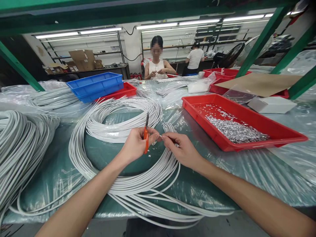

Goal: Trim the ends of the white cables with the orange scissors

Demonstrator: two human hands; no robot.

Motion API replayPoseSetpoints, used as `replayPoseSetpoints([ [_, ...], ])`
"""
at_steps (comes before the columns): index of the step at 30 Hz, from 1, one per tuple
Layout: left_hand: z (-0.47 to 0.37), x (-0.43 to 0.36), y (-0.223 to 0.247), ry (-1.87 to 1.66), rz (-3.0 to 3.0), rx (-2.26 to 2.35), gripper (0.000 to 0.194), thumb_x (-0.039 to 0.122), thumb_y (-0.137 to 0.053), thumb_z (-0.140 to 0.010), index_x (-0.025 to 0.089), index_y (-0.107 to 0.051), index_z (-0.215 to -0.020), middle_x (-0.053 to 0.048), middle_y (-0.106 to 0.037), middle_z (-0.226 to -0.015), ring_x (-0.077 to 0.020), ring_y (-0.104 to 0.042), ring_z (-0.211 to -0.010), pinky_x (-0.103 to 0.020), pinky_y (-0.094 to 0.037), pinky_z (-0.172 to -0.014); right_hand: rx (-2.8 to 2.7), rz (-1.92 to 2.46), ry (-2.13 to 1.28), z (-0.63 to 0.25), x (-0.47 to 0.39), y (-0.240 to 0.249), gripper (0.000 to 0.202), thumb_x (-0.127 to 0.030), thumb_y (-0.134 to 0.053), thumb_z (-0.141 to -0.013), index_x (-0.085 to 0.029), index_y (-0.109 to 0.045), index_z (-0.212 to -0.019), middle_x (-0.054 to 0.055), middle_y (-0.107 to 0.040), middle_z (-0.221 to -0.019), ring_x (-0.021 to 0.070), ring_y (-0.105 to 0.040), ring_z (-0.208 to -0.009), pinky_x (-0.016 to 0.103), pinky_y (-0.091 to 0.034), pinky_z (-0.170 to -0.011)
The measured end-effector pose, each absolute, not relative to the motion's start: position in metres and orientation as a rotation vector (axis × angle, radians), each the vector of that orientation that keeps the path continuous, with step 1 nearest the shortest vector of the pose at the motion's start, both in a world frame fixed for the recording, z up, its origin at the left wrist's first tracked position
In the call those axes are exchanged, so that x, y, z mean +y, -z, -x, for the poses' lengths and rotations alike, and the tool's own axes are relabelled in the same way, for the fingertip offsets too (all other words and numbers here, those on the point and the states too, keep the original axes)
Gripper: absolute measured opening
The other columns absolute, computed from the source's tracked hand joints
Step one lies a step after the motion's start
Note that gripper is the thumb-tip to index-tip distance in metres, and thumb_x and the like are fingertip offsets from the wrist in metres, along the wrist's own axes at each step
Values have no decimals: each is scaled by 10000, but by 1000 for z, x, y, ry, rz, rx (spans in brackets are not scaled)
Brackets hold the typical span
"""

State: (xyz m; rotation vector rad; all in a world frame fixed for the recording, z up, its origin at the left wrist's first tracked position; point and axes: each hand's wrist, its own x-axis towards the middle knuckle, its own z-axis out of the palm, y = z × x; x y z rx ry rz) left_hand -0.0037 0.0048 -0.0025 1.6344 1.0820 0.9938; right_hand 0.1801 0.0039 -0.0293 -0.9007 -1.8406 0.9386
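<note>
My left hand (135,142) is closed around a small pair of orange-handled scissors (146,140), whose dark blades point up and away from me. Its thumb and forefinger also meet my right hand's fingertips at a small whitish tip. My right hand (182,148) pinches the end of a white cable (161,136); the fingers hide most of that end. Under both hands lies a loose coil of white cables (150,179), with several ends fanning out toward the table's front edge. A second white coil (123,131) rests just behind it.
To the right stands a red tray (209,131) holding many small shiny metal pieces (234,128). A large cable bundle (22,154) lies at left. Blue trays (96,86) sit behind, and a white box (271,104) at right. Across the table a person (158,65) works.
</note>
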Motion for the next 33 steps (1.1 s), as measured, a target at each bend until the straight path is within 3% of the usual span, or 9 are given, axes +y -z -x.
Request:
replayPoseSetpoints([
  [4, 2, 6, 4, -1023, -1587, 1060, 333, 434, -716, -764, 110, -701, -841, 71, -369, -480, -50, -271, -444, -205, -196, -421, -1739, 868, -1056, -180, 8, 35, 295, -410, -484, -959, -170, -609, -845, -36, -446, -598, 100, -376, -526, 241, -288, -498],
  [10, 2, 3, 5, -1060, -1624, 1051, 339, 429, -698, -778, 105, -704, -878, 88, -312, -464, -48, -253, -438, -208, -208, -435, -1564, 751, -1473, -177, 9, 32, 355, -497, -511, -931, -181, -548, -773, -67, -426, -475, 89, -340, -433, 229, -317, -464],
  [19, 2, 4, 8, -1080, -1644, 1023, 239, 335, -723, -753, 119, -703, -854, 94, -301, -481, -46, -249, -454, -205, -215, -445, -1162, 542, -2055, -177, 4, 27, 270, -367, -602, -909, -176, -527, -734, -113, -263, -441, 69, -200, -407, 204, -324, -442],
  [25, 1, 2, 5, -1079, -1653, 1023, 221, 316, -740, -731, 124, -680, -822, 101, -315, -463, -39, -252, -442, -195, -240, -444, -1145, 552, -2082, -177, 4, 29, 260, -366, -590, -920, -173, -553, -750, -115, -256, -428, 69, -192, -398, 201, -323, -437],
  [33, 1, -1, 1, -1078, -1691, 1053, 230, 318, -730, -731, 117, -666, -824, 100, -337, -483, -38, -292, -442, -191, -270, -449, -1250, 647, -1928, -178, 4, 28, 305, -424, -623, -887, -152, -617, -750, -90, -373, -391, 68, -260, -386, 217, -343, -447],
])
